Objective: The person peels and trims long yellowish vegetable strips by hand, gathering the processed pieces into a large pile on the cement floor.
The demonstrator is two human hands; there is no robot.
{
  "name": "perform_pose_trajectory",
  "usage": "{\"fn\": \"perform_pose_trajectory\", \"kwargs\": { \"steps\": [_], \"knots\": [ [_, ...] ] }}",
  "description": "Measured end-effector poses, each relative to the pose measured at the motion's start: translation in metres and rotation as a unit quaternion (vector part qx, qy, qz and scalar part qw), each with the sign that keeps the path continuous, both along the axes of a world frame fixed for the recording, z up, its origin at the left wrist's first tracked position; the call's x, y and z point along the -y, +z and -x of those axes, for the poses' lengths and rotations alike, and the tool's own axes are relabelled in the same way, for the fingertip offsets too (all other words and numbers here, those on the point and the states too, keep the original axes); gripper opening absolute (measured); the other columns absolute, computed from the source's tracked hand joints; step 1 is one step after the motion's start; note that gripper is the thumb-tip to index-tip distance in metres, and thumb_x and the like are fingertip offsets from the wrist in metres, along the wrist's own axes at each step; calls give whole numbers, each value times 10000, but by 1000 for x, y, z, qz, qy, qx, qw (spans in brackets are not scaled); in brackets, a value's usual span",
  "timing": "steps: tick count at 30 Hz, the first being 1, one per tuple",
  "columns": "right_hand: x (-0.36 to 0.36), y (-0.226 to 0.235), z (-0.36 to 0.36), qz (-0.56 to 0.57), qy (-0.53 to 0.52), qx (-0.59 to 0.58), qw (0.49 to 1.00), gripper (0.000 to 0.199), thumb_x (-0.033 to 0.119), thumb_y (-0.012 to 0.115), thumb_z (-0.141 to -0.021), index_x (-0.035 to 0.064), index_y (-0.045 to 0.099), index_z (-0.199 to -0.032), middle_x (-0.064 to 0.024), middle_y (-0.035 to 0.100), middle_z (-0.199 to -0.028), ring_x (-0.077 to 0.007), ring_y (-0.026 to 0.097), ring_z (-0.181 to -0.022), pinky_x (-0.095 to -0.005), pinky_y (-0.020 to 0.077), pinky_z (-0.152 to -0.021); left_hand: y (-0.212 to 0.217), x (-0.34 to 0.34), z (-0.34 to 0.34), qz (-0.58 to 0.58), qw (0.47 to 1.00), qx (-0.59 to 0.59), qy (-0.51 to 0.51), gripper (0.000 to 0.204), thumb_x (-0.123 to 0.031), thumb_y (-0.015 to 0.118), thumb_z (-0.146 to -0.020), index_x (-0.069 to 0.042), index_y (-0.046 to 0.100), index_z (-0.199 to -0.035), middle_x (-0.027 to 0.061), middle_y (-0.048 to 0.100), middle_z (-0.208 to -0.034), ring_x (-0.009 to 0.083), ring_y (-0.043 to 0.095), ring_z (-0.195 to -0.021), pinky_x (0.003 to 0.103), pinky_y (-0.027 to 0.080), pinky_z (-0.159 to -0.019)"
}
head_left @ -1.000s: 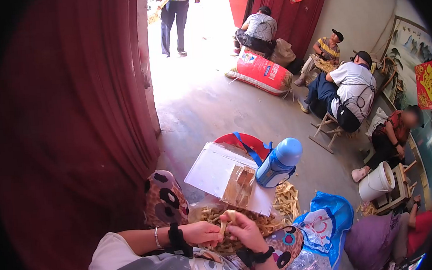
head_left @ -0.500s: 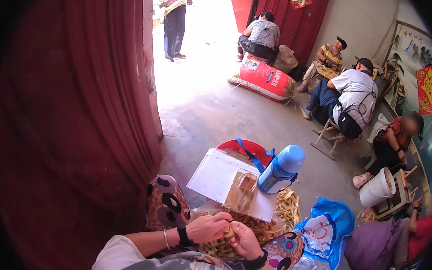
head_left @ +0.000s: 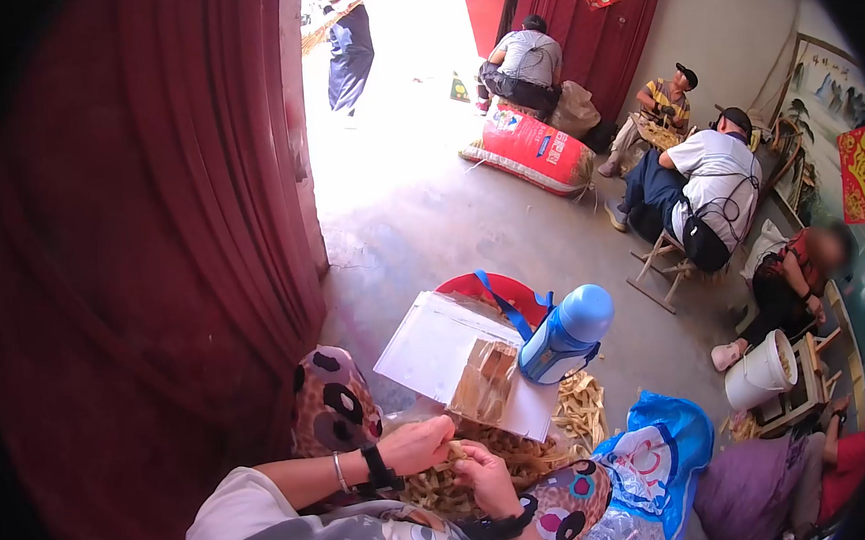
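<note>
Above my lap my two hands meet, fingers bent. My left hand [head_left: 420,445] is closed, with a bracelet and a black band at its wrist; what it grips is hidden. My right hand [head_left: 489,479], a black band at its wrist too, pinches a small pale tan piece [head_left: 455,451] against the left fingers. Below and between them lies a heap of curled, pale tan strips [head_left: 438,492]. Just beyond is a cardboard box [head_left: 483,379] with white sheets [head_left: 428,346], and a blue bottle [head_left: 569,333] with a strap stands on it.
A red basin [head_left: 499,290] shows behind the box. More strips [head_left: 581,410] lie to its right, beside a blue plastic bag [head_left: 661,455]. Several people sit along the right, near a white bucket [head_left: 761,371] and a red sack [head_left: 534,149]. A dark red curtain [head_left: 170,238] hangs at left.
My hands have drawn slightly apart, the left shifting a little left, and the pale piece shows more between them. In the doorway, the standing person has changed stance.
</note>
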State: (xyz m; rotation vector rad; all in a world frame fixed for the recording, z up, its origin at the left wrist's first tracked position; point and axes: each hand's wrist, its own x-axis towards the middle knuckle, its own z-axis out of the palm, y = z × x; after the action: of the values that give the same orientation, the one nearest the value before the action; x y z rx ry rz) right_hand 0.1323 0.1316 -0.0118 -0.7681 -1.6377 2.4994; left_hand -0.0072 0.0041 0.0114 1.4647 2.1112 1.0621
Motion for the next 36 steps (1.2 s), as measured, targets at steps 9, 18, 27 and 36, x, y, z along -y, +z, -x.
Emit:
{"fn": "perform_pose_trajectory", "kwargs": {
  "steps": [9,18,27,36],
  "knots": [
    [-15,-3,-1,193,37,-54,979,362,54,490,-932,14,484,-1292,-32,594,-1115,-94,603,-908,-214,527,-724,18,5,-7,-25,988,-131,-80,135,-153,614,-808,-39,566,-863,103,560,-804,274,581,-762,360,480,-676],
    [-38,30,-12,-1,118,77,990,194,189,573,-916,48,624,-1038,44,509,-661,-24,416,-503,-154,330,-421,23,8,17,78,962,258,-47,233,-187,528,-911,9,545,-785,89,599,-664,175,572,-541,295,453,-516],
    [-46,32,-19,-4,102,30,994,153,139,591,-898,36,645,-997,55,488,-628,-15,385,-488,-163,298,-422,31,23,6,-8,974,217,-62,252,-194,526,-933,6,559,-782,47,592,-668,114,563,-581,265,446,-517],
    [-31,38,-8,-113,153,-14,982,172,128,577,-912,4,630,-1019,54,556,-783,-26,457,-686,-180,390,-611,14,7,15,115,755,643,-61,174,-230,523,-954,-61,482,-973,88,640,-827,138,637,-685,243,524,-573]
  ]
}}
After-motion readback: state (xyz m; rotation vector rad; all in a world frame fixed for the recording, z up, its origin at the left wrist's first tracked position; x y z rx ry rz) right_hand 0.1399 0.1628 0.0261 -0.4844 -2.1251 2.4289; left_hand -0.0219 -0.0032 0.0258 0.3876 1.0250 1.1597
